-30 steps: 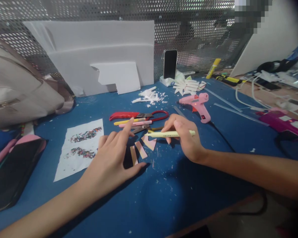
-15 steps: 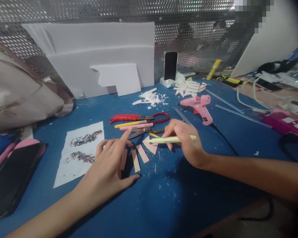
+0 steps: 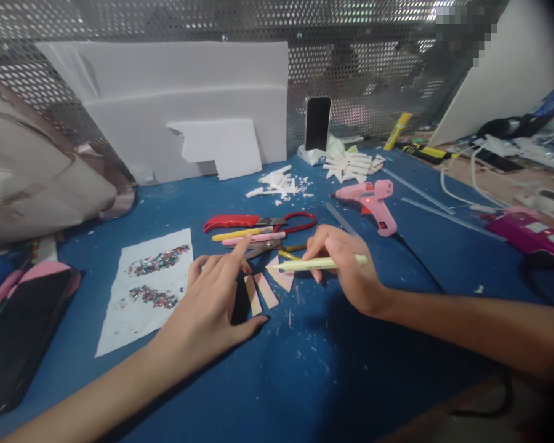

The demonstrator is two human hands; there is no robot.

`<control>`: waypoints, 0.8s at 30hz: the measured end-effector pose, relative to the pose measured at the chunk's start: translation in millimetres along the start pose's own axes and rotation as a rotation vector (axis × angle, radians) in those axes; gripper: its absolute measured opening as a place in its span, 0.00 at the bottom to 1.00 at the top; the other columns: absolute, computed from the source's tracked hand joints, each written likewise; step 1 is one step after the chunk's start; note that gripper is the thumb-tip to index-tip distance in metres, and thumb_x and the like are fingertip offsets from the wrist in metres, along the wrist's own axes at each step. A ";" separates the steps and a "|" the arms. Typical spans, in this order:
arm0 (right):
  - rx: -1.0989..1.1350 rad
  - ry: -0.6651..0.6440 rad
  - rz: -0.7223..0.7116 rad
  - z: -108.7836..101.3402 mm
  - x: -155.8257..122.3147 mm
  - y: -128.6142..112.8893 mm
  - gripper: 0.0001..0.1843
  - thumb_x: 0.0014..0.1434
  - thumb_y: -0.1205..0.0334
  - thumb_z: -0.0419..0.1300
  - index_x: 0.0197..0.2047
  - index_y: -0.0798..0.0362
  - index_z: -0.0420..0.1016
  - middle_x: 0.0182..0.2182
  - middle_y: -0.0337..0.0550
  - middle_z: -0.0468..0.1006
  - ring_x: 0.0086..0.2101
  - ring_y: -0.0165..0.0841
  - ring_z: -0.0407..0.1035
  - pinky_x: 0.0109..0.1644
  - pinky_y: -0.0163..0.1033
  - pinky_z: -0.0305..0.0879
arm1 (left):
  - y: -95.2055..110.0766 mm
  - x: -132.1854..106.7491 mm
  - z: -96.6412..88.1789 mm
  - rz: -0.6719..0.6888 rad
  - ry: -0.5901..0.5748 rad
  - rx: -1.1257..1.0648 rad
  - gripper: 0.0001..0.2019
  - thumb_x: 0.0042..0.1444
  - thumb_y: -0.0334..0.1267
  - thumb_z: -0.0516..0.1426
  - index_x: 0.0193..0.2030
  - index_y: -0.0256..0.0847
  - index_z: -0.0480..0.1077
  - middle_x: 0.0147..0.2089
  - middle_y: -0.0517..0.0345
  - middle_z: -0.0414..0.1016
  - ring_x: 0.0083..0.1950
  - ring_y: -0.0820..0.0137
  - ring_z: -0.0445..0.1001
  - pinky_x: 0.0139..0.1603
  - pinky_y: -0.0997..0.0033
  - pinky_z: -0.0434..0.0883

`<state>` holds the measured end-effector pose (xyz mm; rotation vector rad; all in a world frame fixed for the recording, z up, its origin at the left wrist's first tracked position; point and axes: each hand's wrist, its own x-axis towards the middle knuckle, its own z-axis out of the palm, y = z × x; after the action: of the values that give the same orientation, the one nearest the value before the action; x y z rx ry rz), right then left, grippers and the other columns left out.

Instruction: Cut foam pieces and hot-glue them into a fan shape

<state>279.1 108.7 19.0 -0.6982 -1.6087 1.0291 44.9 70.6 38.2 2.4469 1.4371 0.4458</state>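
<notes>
My right hand [image 3: 344,258] grips a pale yellow marker [image 3: 311,263], its tip pointing left over a pink and cream wedge-shaped piece [image 3: 284,275]. Palm down, my left hand [image 3: 216,289] is open, with thumb and fingers apart. Beside its thumb lie two pink and cream strips [image 3: 266,290] on the blue table; anything under the palm is hidden. Just beyond my fingers are a yellow marker [image 3: 233,234], a pink marker [image 3: 258,238], scissors [image 3: 265,247] partly covered by my left fingers, and a red-handled cutting tool [image 3: 233,222].
A white sheet with glitter piles [image 3: 115,307] lies left, near a black phone [image 3: 18,338]. Behind are white scraps [image 3: 279,183], white rolled pieces [image 3: 348,163] and a standing phone [image 3: 317,123]. A pink glue gun [image 3: 372,200] with its cord sits right, near clear glue sticks [image 3: 447,216].
My left hand has shifted slightly right and now covers a strip that showed beside it. The marker in my right hand has barely moved. The view has shifted slightly.
</notes>
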 end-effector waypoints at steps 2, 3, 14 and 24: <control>0.002 0.000 0.004 -0.2 0.0 0.5 0.20 0.70 0.56 0.48 0.32 0.56 0.72 0.20 0.35 0.69 0.21 0.24 0.62 0.25 0.33 0.57 | -2.4 -2.9 -3.3 0.000 0.005 -0.003 0.50 0.52 0.44 0.64 0.71 0.49 0.31 0.55 0.52 0.66 0.58 0.57 0.62 0.62 0.47 0.51; 0.004 -0.001 0.007 -0.2 0.0 0.8 0.20 0.70 0.55 0.48 0.32 0.56 0.72 0.20 0.35 0.69 0.22 0.24 0.62 0.26 0.33 0.57 | -3.7 -5.3 -5.6 -0.004 0.010 0.000 0.50 0.52 0.45 0.64 0.71 0.50 0.32 0.56 0.52 0.65 0.59 0.57 0.62 0.62 0.47 0.50; 0.017 -0.014 0.018 0.6 0.2 -0.5 0.20 0.70 0.54 0.49 0.31 0.56 0.72 0.20 0.35 0.69 0.22 0.24 0.63 0.26 0.33 0.58 | -26.7 -30.9 -8.7 -0.050 0.002 -0.001 0.47 0.55 0.43 0.60 0.71 0.51 0.31 0.56 0.53 0.69 0.59 0.57 0.65 0.65 0.44 0.43; 0.006 -0.020 0.008 -1.0 -0.2 0.2 0.20 0.70 0.54 0.49 0.31 0.55 0.72 0.19 0.35 0.69 0.22 0.24 0.63 0.26 0.31 0.59 | -23.5 -28.3 -9.1 -0.038 0.041 0.050 0.42 0.57 0.41 0.57 0.71 0.52 0.33 0.52 0.56 0.70 0.55 0.60 0.68 0.64 0.45 0.45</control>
<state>280.1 108.9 18.8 -0.6933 -1.6203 1.0496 9.6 57.5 34.1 2.4580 1.5267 0.4591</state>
